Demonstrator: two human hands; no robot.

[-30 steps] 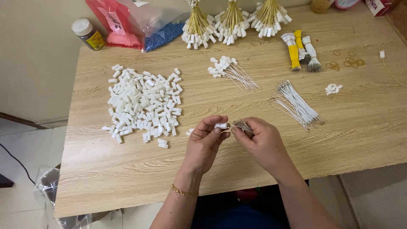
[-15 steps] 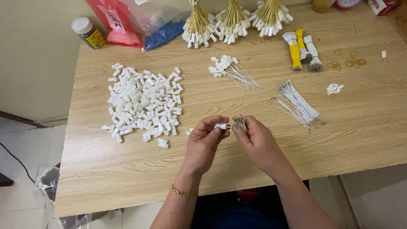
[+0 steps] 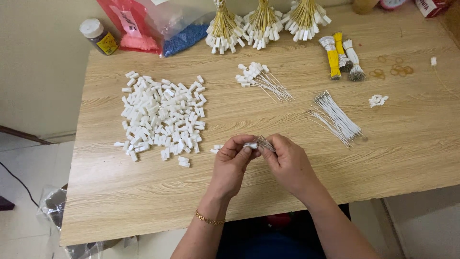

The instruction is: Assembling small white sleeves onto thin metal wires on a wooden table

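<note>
White plastic connector (image 3: 250,144), a small block, sat pinched between the thumb and fingertips of the left hand (image 3: 231,165), low on the wooden table (image 3: 143,201) near its six o'clock edge. Just at its three o'clock side, the right hand (image 3: 289,163) was closed around a thin bundle of wires (image 3: 264,143), whose ends met the connector; whether a wire was already seated in it could not be told. A gold bracelet (image 3: 209,219) circled the left wrist. At about ten o'clock from the hands lay a broad heap of loose white connectors (image 3: 160,115), with a few strays just beside the left thumb. At twelve o'clock rested a small bunch of finished wires with connectors on their ends (image 3: 261,79), and at two o'clock a fanned sheaf of bare white wires (image 3: 335,117). Farther off at two o'clock were a tiny cluster of white bits (image 3: 377,100) and some rubber bands (image 3: 395,69). Along the far edge stood three tied yellow-wire bundles (image 3: 263,19), short yellow and white bunches (image 3: 341,57), a red bag beside a bag of blue pieces (image 3: 184,38), and a small jar (image 3: 98,36) at eleven o'clock.
</note>
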